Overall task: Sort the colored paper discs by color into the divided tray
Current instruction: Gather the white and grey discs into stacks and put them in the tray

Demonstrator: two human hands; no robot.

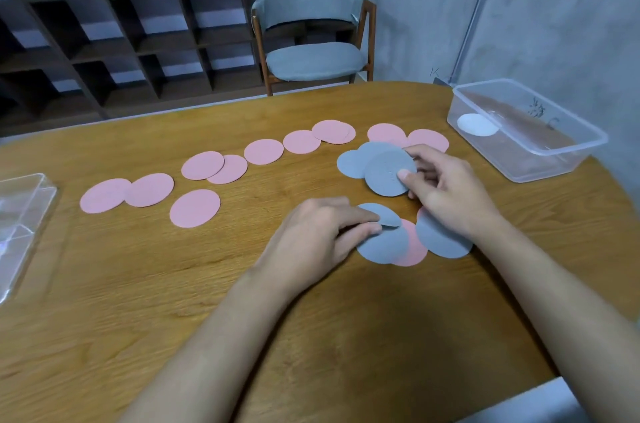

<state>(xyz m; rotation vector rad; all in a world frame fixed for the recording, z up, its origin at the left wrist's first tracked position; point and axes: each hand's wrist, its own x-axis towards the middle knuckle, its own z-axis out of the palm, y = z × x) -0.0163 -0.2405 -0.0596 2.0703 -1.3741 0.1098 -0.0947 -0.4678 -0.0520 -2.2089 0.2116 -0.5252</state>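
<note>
right hand (446, 190) pinching a grey paper disc (388, 173) lifted off the wooden table (138, 284), left hand (318, 235) nipping another grey disc's (375, 213) edge, pink discs (195, 208) strewn leftward, clear plastic tub (554, 163) far right

Soft even light; edges blurred, wide-angle bowed.

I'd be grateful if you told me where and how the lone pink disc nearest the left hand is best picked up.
Take the lone pink disc at its near-right rim, coming from the left hand's side. It lies flat on the table with nothing overlapping it, so probably a fingertip must lift or slide that edge before pinching.
</note>
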